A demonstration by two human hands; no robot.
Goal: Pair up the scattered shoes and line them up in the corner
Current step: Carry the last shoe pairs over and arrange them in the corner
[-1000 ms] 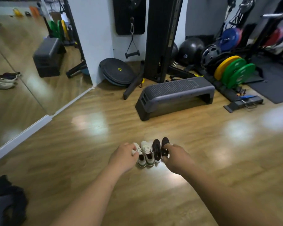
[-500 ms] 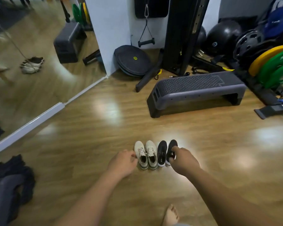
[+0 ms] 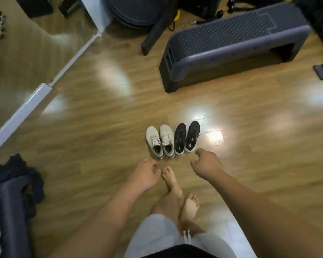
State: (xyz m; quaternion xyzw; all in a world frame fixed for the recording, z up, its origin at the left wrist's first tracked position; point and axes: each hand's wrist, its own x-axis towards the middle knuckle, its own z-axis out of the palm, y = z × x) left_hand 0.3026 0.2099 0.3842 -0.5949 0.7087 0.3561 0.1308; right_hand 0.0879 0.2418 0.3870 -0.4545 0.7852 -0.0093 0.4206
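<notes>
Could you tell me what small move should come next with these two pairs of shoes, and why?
Probably straighten up and stop: the white pair and black pair already stand side by side, toes aligned, and the left hand and right hand hover empty just behind them.

Glossy wood floor (image 3: 86, 131). White sneaker pair (image 3: 160, 141) and black sneaker pair (image 3: 187, 137) side by side, touching, toes toward grey step platform (image 3: 231, 38). Dark cloth heap (image 3: 21, 174) far left of sneakers. Bare feet (image 3: 179, 190) just behind sneakers.
</notes>
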